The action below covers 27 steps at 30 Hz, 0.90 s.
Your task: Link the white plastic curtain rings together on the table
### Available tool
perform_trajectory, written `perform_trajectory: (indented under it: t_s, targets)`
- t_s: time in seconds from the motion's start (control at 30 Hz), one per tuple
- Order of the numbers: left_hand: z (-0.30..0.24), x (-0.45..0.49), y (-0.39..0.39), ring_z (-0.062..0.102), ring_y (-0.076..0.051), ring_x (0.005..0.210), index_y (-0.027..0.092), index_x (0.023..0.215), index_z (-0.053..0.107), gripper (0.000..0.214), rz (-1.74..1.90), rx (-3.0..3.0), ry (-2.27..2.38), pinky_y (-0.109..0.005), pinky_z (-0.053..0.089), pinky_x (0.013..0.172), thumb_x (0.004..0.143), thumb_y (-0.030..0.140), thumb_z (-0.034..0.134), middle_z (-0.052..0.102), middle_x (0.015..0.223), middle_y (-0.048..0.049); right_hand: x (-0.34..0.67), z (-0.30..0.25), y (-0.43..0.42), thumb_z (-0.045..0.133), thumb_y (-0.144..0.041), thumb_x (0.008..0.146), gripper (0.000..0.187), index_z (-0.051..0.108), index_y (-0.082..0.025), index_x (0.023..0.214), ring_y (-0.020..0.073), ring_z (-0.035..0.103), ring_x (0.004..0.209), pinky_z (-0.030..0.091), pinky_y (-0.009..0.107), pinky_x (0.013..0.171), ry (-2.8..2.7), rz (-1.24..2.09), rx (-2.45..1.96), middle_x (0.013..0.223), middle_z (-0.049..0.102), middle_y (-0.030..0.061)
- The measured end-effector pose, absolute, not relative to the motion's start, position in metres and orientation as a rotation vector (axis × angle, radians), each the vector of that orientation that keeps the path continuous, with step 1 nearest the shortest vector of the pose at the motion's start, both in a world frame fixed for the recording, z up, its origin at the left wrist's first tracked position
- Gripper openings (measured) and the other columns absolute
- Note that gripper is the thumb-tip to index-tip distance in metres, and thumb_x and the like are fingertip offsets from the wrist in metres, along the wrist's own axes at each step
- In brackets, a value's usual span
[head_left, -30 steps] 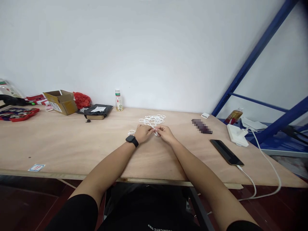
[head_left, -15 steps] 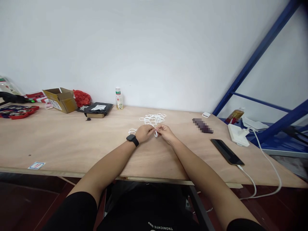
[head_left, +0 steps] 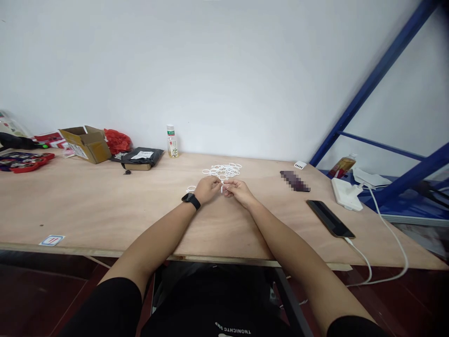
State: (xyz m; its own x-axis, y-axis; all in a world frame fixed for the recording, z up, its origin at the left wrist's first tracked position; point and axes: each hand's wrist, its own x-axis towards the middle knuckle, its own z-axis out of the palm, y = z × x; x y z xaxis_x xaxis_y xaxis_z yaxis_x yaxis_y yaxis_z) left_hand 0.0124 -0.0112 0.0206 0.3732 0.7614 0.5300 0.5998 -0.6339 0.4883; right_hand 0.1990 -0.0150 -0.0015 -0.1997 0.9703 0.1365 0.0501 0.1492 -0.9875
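Note:
Both hands meet over the middle of the wooden table [head_left: 105,210]. My left hand [head_left: 207,189], with a black watch on the wrist, and my right hand [head_left: 235,190] pinch a small white ring [head_left: 221,187] between their fingertips, edge-on to the camera. Just beyond the fingers lies a loose pile of white rings [head_left: 224,170]. One or two more white rings [head_left: 191,188] lie to the left of my left hand.
A black phone [head_left: 329,219] on a white cable lies to the right, with a white charger [head_left: 346,194] beyond it. At the back stand a small bottle [head_left: 171,141], a black parcel [head_left: 141,158], a cardboard box [head_left: 86,143] and a red bag [head_left: 117,140]. Blue shelving [head_left: 372,79] rises on the right.
Both hands have lifted slightly and moved a little towards the pile, still pinching the ring, which now shows edge-on. The view has dipped a little.

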Motion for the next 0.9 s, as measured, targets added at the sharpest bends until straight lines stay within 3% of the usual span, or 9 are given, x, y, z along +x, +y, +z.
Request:
perform_trajectory:
  t_s: [0.13,0.23,0.37,0.57,0.77,0.9]
  targets:
    - [0.023,0.006,-0.008,0.065,-0.020,0.087,0.021,0.082,0.066,0.016,0.989,2.388,1.490,-0.036,0.043,0.096,0.085,0.030,0.053,0.073,0.089,-0.0026,0.204,-0.005,-0.011,0.061,-0.026,0.082,0.025,0.067,-0.020,0.105,0.0165,0.066,0.082,0.053,0.033,0.081,-1.769,0.693,-1.255,0.095,0.071,0.0046]
    - [0.022,0.001,-0.007,0.065,-0.021,0.081,0.022,0.089,0.066,0.016,0.824,2.366,1.621,-0.037,0.043,0.091,0.083,0.030,0.054,0.072,0.080,-0.0016,0.204,-0.002,-0.006,0.056,-0.020,0.084,0.040,0.061,-0.024,0.124,0.0204,0.061,0.108,0.048,0.036,0.095,-1.977,0.424,-1.333,0.124,0.063,0.0067]
    - [0.017,-0.001,-0.005,0.064,-0.024,0.094,0.025,0.101,0.066,0.025,0.636,2.393,1.673,-0.038,0.042,0.088,0.082,0.027,0.051,0.072,0.092,-0.0030,0.196,0.002,0.002,0.055,-0.023,0.087,0.052,0.049,-0.027,0.138,0.0263,0.047,0.129,0.042,0.040,0.102,-2.166,0.297,-1.474,0.144,0.048,0.0062]
    - [0.015,-0.005,0.000,0.060,-0.029,0.100,0.021,0.082,0.070,0.020,0.526,2.395,1.789,-0.045,0.038,0.091,0.079,0.024,0.051,0.069,0.101,-0.0095,0.191,0.000,0.001,0.055,-0.025,0.088,0.030,0.066,-0.029,0.115,0.0246,0.059,0.111,0.048,0.035,0.089,-2.225,0.194,-1.529,0.121,0.066,0.0038]
    - [0.017,-0.016,0.004,0.060,-0.030,0.101,0.021,0.092,0.068,0.022,0.523,2.323,1.880,-0.046,0.036,0.092,0.076,0.018,0.053,0.069,0.104,-0.0100,0.203,0.001,-0.006,0.056,-0.019,0.083,0.020,0.069,-0.024,0.097,0.0192,0.062,0.095,0.047,0.030,0.083,-2.041,0.265,-1.407,0.102,0.070,0.0028]
    - [0.021,-0.013,0.000,0.060,-0.027,0.103,0.022,0.101,0.066,0.025,0.610,2.335,1.827,-0.043,0.037,0.093,0.081,0.029,0.054,0.069,0.106,-0.0076,0.206,0.004,-0.010,0.056,-0.024,0.082,0.020,0.069,-0.022,0.096,0.0164,0.061,0.078,0.048,0.030,0.077,-1.892,0.384,-1.295,0.096,0.070,0.0026]
